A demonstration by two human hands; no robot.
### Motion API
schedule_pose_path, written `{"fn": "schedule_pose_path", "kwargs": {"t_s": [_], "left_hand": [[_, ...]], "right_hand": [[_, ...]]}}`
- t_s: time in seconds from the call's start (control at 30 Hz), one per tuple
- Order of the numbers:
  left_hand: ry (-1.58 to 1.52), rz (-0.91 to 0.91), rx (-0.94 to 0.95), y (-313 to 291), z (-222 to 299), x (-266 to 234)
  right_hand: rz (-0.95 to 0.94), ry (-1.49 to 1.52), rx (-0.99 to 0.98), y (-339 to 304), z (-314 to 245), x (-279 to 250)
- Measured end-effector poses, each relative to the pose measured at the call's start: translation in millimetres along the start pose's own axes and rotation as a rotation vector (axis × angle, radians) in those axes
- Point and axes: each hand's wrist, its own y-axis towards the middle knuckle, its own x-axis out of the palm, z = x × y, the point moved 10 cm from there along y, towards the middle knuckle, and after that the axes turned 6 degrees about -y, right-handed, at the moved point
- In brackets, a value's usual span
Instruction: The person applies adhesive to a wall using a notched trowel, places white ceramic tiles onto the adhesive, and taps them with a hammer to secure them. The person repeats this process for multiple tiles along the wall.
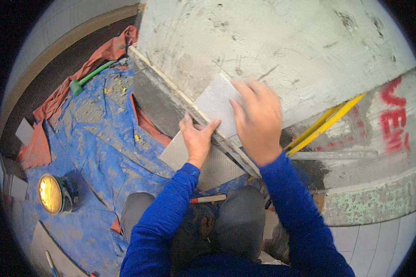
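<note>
Matt pale tile (213, 104), rough smeared cement-like slab (185, 32), creased plastic-like tarpaulin (120, 154), cloth sleeves (159, 221)

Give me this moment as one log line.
Left hand: on edge strip | Right hand: blurred, at white tile

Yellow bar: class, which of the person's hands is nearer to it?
Right. The right hand is just left of the yellow bar, beside the white tile; the left hand is farther left.
</note>
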Motion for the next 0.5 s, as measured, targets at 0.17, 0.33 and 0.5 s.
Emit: {"fn": "schedule_pose_path", "kwargs": {"t_s": [0.17, 0.33, 0.5], "left_hand": [[0.042, -0.036, 0.006, 2, 3, -1], [0.208, -0.084, 0.095, 2, 7, 1], [0.062, -0.111, 0.026, 6, 0, 7]], "right_hand": [[0.193, 0.054, 0.808, -183, 64, -14], [-0.294, 0.341, 1.011, -281, 84, 58], [-0.448, 0.314, 0.966, -281, 86, 78]]}}
